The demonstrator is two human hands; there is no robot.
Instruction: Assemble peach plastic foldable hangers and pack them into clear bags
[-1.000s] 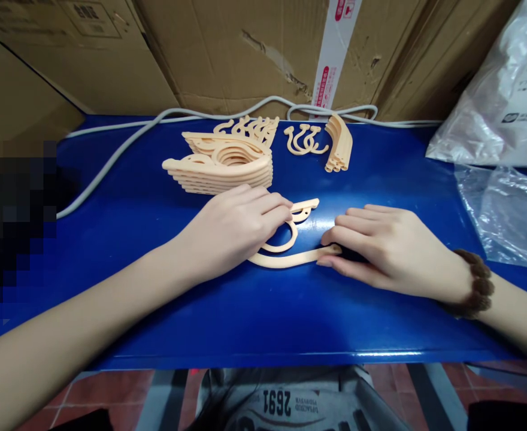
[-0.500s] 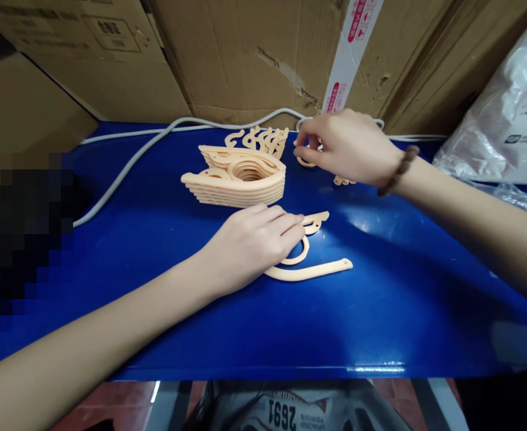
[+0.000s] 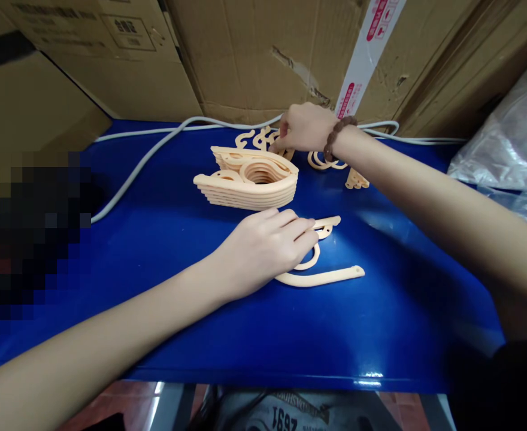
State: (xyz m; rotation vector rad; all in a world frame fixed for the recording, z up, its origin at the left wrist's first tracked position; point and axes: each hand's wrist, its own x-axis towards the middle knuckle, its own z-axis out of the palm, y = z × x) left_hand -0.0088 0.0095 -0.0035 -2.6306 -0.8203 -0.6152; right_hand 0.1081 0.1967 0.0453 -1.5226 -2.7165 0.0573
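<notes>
My left hand [image 3: 270, 245] lies over a beige plastic hanger part [image 3: 326, 278], its fingers bent and closed on it against the table. A curved arm, a round loop and a slotted upper arm stick out to the right of the fingers; the rest is under my hand. Just beyond stands a neat stack of matching hanger parts [image 3: 250, 194]. Behind that stack my right hand [image 3: 306, 129], wearing a brown beaded bracelet, reaches into a row of small beige hooks [image 3: 261, 139]. Its fingers are curled together at the hooks, and whatever they pinch is hidden.
Beige rings [image 3: 317, 161] and a small cluster of beige pieces [image 3: 357, 179] lie under my right forearm. A white cable [image 3: 142, 155] runs along the back of the blue table [image 3: 245, 335]. Cardboard boxes [image 3: 245, 60] wall the back; a plastic-wrapped bag [image 3: 510, 131] sits at right.
My right hand has moved left, from above the rings to the hooks behind the stack. My left hand stays on the hanger part. The view has shifted slightly.
</notes>
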